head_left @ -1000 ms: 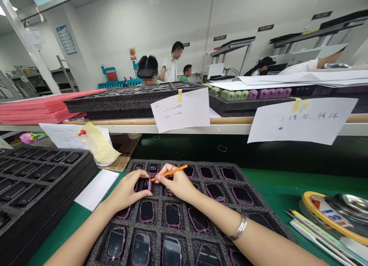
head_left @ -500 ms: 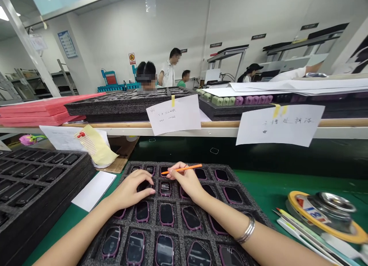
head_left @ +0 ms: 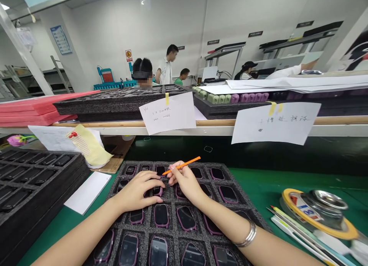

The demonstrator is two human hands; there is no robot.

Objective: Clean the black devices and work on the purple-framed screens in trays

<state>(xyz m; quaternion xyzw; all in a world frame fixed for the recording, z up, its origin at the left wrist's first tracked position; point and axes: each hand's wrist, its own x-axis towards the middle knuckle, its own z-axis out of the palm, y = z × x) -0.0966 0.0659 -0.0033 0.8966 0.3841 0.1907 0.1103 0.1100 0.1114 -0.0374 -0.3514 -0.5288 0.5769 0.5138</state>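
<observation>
A smooth, plastic-looking finish is shown by the stick in the right fingers. Around the left fingers, watches are glossily faced and bedded in a rough, matt foam tray; behind the right fingers, shiny metal is worn as a bangle.

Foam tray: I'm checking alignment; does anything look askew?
Possibly: in the foam tray's second row from the bottom, one purple-rimmed device looks slightly turned against the straighter one to its left. Perspective may exaggerate this.
</observation>
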